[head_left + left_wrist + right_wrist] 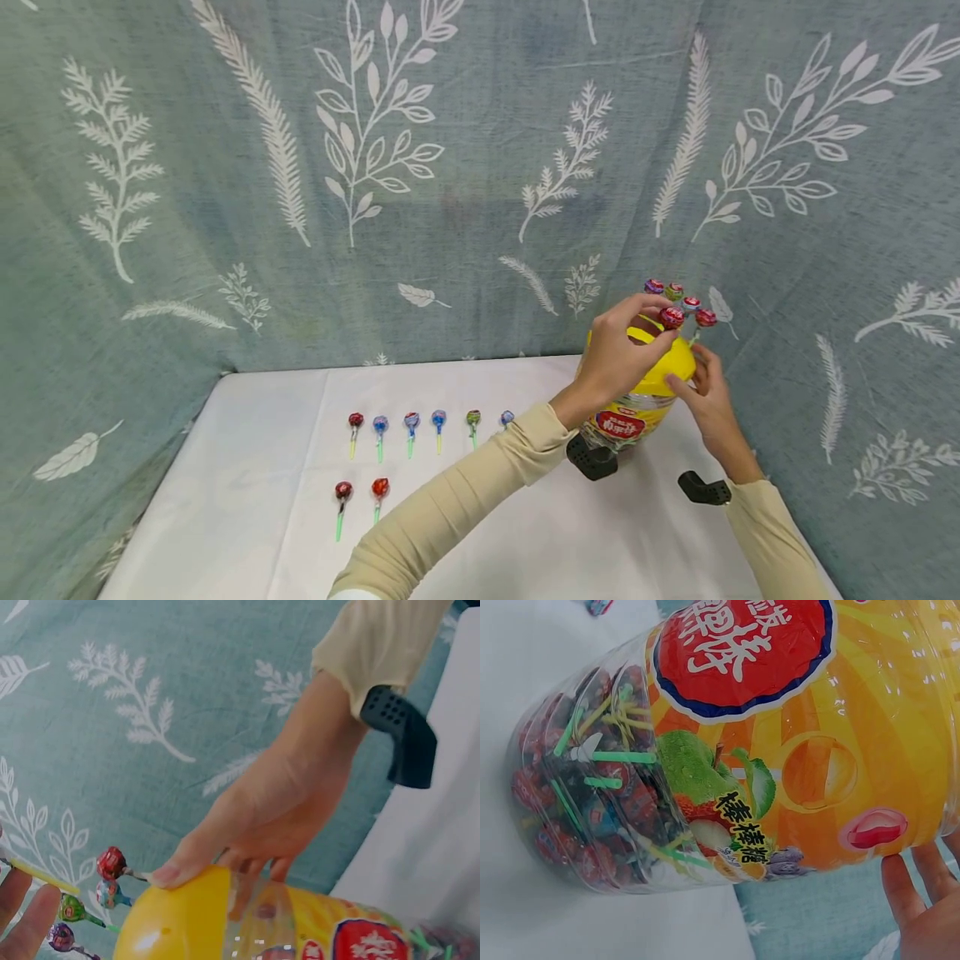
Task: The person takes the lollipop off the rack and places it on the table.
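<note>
A clear jar of lollipops with a yellow lid (678, 362) and a yellow fruit-printed label (802, 780) stands at the table's right. My left hand (618, 354) is over the lid and pinches a red-wrapped lollipop (671, 317); its yellow stick (45, 877) crosses the fingers in the left wrist view. My right hand (708, 408) grips the jar from the right, thumb on the lid and fingers round the side. More lollipops (705, 317) stand with their heads up at the lid's far side. Wrapped lollipops (592, 795) fill the jar's bottom.
On the white table (262, 467), a row of several lollipops (412, 422) lies left of the jar. Two more, one dark red (343, 492) and one red (380, 487), lie in front. A grey-green leaf-patterned cloth (465, 208) hangs behind and at both sides.
</note>
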The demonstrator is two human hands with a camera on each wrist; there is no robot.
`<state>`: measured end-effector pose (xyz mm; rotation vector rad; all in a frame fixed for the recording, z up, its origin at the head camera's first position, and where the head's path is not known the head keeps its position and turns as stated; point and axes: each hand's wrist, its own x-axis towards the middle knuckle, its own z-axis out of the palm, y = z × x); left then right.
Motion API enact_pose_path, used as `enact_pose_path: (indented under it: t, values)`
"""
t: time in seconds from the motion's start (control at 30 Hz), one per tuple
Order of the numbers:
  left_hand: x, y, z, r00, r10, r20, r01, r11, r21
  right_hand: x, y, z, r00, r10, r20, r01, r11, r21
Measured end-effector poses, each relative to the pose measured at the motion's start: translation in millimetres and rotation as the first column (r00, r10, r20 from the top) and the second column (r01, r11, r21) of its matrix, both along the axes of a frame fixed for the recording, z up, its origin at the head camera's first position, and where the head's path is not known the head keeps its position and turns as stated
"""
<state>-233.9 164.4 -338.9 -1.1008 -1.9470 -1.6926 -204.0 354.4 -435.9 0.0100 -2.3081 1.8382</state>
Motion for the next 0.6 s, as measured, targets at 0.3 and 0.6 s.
enact_pose_path:
  t: [0.3, 0.6]
  values:
    - [31.2, -25.6, 4.9, 0.998, -0.046, 0.053, 0.046, 0.999, 0.000, 2.1, -0.2, 0.6, 1.000, -0.002, 0.005, 0.002, 0.999, 0.036]
    - [62.9, -54.6, 16.7, 0.994, -0.080, 0.067, 0.081, 0.997, -0.005, 4.0, -3.1, 1.4, 1.000, 0.002, 0.002, -0.002, 0.999, 0.041]
